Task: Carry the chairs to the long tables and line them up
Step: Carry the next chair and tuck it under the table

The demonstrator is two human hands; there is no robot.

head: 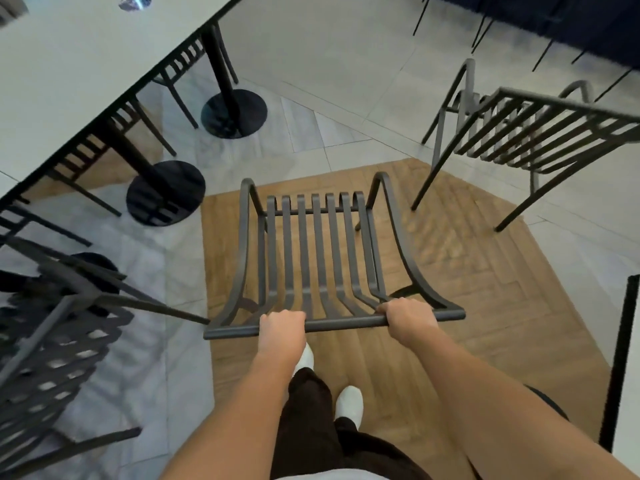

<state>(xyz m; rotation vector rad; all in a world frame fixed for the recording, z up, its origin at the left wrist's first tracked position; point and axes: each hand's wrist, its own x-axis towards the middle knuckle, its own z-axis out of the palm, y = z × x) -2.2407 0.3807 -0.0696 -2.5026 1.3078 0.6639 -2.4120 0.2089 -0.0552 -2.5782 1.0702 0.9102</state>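
A dark grey slatted metal chair (320,251) is right in front of me, seen from above and behind over the wooden floor patch. My left hand (281,329) and my right hand (408,317) both grip the top rail of its backrest. The long pale table (69,64) runs along the upper left, with black pedestal bases under it. Several matching chairs are tucked along its far side, mostly hidden by the tabletop.
Another slatted chair (533,133) stands free at the upper right. A chair (52,341) sits close at the left edge. A black post (620,358) stands at the right. Round table bases (166,192) (233,112) rest on the floor. My feet are below the chair.
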